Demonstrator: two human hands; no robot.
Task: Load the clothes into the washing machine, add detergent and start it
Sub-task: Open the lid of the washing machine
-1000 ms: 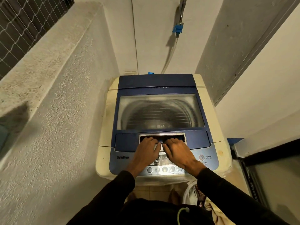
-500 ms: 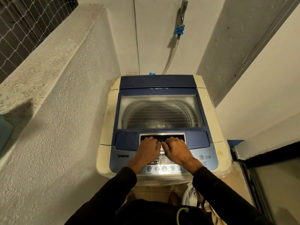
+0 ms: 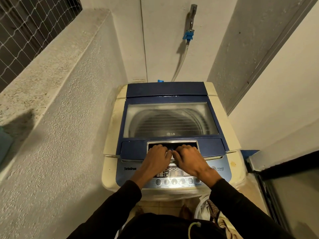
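A cream top-load washing machine (image 3: 110, 128) with a blue lid (image 3: 134, 149) stands in front of me. The lid is down and its clear window (image 3: 170, 118) shows the drum. My left hand (image 3: 155, 158) and my right hand (image 3: 189, 159) sit side by side at the lid's chrome-rimmed handle recess (image 3: 172, 143), fingers curled into it. The front edge of the lid looks slightly lifted off the control panel (image 3: 174, 181). A heap of clothes (image 3: 209, 210) lies on the floor at the machine's lower right.
A rough plaster parapet (image 3: 51, 104) runs close along the left, with wire mesh (image 3: 25, 26) above it. A tap (image 3: 191, 16) with a blue connector and hose hangs on the back wall. A dark door frame (image 3: 269, 171) stands at the right.
Both hands have stayed in the handle recess. The lid's front edge seems to have risen a little. The view has shifted slightly.
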